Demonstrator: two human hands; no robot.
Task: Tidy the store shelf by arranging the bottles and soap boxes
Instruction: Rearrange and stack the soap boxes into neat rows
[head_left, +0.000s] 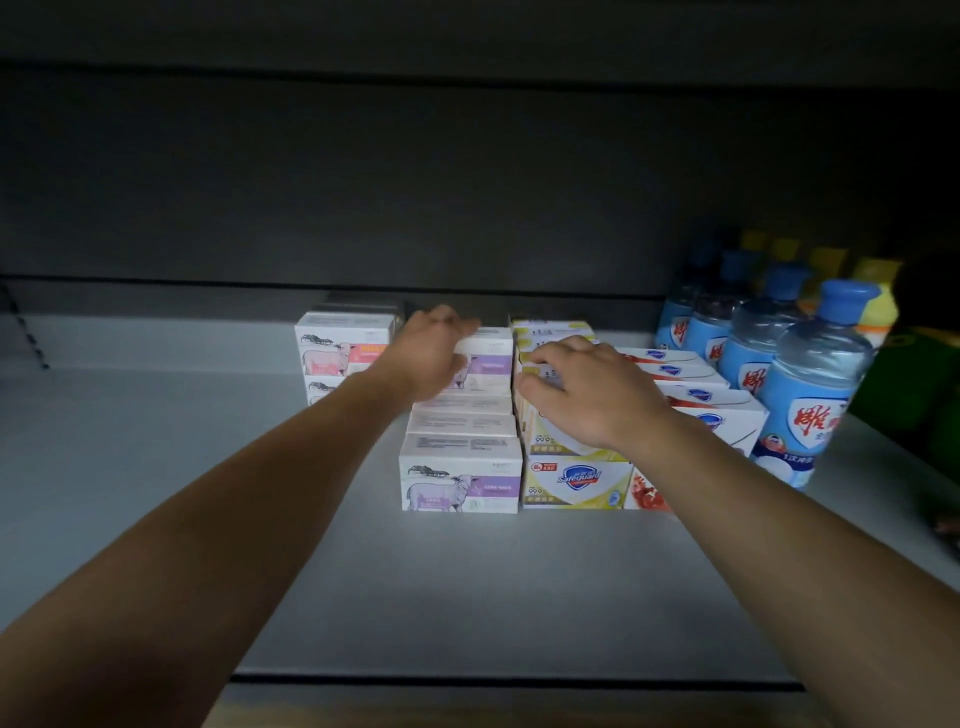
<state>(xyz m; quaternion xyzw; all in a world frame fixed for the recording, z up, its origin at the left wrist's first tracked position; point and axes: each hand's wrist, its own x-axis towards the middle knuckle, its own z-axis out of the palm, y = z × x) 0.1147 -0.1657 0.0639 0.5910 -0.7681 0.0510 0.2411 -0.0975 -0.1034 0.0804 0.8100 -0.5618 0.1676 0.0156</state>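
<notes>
Reached deep onto the grey shelf (208, 441) with both arms; left hand (434, 348) laid, fingers mostly straight, over the top edge of the rearmost purple-banded soap box (488, 364), right hand (592, 389) spread with fingers curved on top of the yellow Safeguard boxes (576, 480) just beside. Stood in rows: pink-banded boxes (343, 348) at left, red-and-white boxes (696, 395) at right, blue-capped bottles (810, 384) beyond, upright.

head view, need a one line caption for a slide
Both hands reach into a store shelf: left hand on a purple soap box, right hand on the yellow soap boxes, blue bottles alongside.
</notes>
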